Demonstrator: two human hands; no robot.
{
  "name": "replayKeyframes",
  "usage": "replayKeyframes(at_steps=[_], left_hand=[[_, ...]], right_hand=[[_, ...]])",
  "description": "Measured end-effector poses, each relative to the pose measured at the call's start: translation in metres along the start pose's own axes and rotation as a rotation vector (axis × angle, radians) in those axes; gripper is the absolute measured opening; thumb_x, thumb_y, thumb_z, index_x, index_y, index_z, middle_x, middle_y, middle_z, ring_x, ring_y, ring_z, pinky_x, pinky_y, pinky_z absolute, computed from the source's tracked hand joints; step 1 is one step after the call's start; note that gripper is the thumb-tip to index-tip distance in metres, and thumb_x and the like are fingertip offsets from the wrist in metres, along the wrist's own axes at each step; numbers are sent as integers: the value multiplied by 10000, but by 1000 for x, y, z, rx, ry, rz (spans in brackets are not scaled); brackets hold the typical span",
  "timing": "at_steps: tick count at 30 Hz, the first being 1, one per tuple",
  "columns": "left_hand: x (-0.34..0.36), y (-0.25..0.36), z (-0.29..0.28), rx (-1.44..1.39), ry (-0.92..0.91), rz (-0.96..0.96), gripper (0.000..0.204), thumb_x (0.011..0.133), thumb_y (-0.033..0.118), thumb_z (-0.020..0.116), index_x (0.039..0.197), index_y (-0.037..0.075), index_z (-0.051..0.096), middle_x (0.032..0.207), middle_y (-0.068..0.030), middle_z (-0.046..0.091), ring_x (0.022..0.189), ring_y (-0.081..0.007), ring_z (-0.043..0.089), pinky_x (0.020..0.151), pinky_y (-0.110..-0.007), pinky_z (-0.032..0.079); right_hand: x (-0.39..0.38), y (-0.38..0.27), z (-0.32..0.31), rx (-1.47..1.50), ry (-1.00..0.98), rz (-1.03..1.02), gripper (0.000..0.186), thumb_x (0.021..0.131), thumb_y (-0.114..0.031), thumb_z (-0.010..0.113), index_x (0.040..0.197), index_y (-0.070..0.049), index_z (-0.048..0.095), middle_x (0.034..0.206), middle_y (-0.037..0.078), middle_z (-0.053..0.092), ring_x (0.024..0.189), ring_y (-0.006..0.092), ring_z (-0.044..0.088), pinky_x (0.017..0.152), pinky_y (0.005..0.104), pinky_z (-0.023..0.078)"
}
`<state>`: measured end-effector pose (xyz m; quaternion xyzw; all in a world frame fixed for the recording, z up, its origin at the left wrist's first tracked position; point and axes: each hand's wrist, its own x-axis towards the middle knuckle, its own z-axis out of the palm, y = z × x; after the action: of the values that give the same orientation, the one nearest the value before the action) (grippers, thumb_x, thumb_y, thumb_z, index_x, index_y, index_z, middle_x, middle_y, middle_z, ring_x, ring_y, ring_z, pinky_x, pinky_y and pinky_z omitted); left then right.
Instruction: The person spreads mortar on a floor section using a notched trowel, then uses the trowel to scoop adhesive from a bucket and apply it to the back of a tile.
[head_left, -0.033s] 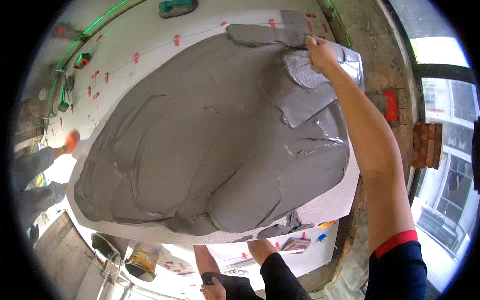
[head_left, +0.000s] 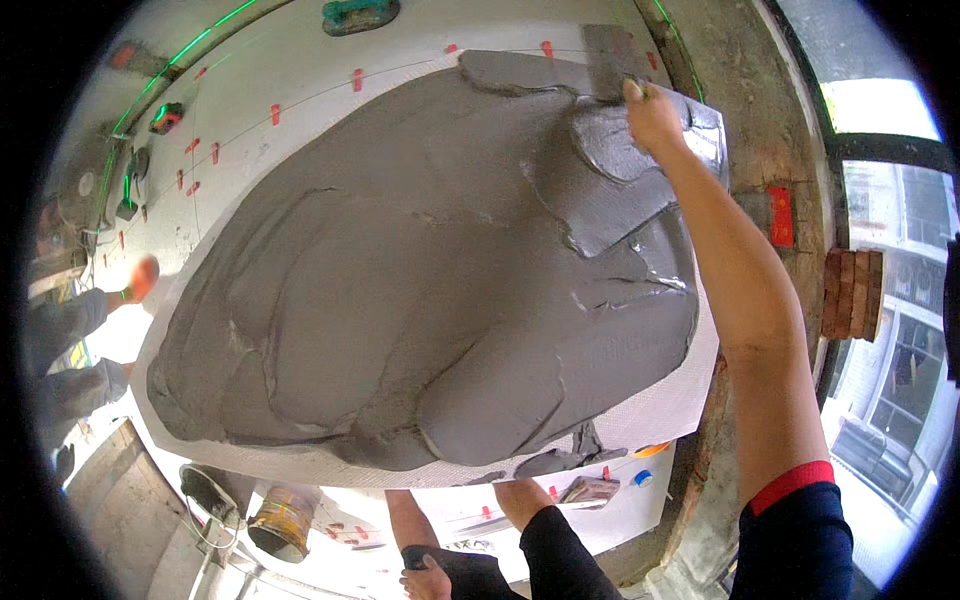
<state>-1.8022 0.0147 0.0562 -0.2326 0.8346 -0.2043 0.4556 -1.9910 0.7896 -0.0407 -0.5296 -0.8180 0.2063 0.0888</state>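
Wet grey mortar [head_left: 450, 280] covers most of a large pale slab [head_left: 190, 452], in thick overlapping smears with ridges. At the slab's far right corner, my right hand [head_left: 657, 118] is closed round the handle of a trowel [head_left: 606, 52]. Its flat rectangular blade, slightly blurred, reaches past the slab's far edge beside the mortar. My left hand [head_left: 430, 580] is low in the picture against my dark shorts, its fingers curled around a small dark object that I cannot make out.
Red clips [head_left: 357, 80] dot the white surface beyond the slab. A green-handled tool [head_left: 360, 14] lies at the far side. Another person's feet [head_left: 145, 280] stand at the left. Near the front are a stained bucket [head_left: 282, 522] and a blue tape roll [head_left: 643, 478]. Bricks [head_left: 852, 295] stack by the window.
My right hand and the trowel have shifted slightly to the right. My left hand stays where it was, and the mortar looks the same.
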Motion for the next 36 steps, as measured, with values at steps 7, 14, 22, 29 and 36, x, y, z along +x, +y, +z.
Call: replayKeyframes(at_steps=[7, 14, 22, 29, 36], left_hand=[[9, -10, -13, -27, -90, -50, 766, 896, 600, 535, 1232, -88, 551, 1202, -300, 589, 1109, -447, 600, 956, -546, 483], [17, -12, -20, -62, -104, -4, 767, 898, 586, 554, 1253, -93, 515, 1232, -307, 564, 1126, -458, 586, 957, -552, 480], [13, -14, -26, -119, -88, -61, 769, 903, 573, 545, 1301, -83, 496, 1272, -309, 549, 1160, -471, 568, 993, -571, 449], [35, -28, -7, -107, -106, -74, 757, 886, 582, 560, 1292, -57, 526, 1259, -300, 566, 1147, -464, 577, 983, -564, 460], [40, -31, 5, -59, -60, -78, 701, 888, 540, 597, 1254, -49, 492, 1206, -241, 555, 1119, -406, 585, 952, -515, 477]], right_hand=[[-99, -24, -13, 589, -407, 169, 448, 964, -479, 570, 1162, -81, 623, 692, 41, 578, 501, 119, 523, 470, 282, 422], [-196, -95, 37, 583, -711, 96, 435, 989, -477, 534, 1145, -77, 600, 659, 8, 507, 544, 92, 502, 474, 273, 419], [-245, -109, -1, -19, -681, -342, 578, 989, -471, 497, 1341, -14, 525, 1042, 299, 657, 984, 462, 640, 817, 461, 527], [-142, -128, -8, 200, -489, -14, 503, 988, -439, 513, 1184, 12, 615, 731, 154, 662, 636, 229, 652, 597, 370, 505], [-141, -222, 74, 433, -566, 2, 442, 986, -420, 506, 957, 12, 598, 711, 98, 628, 600, 175, 584, 569, 361, 471]])
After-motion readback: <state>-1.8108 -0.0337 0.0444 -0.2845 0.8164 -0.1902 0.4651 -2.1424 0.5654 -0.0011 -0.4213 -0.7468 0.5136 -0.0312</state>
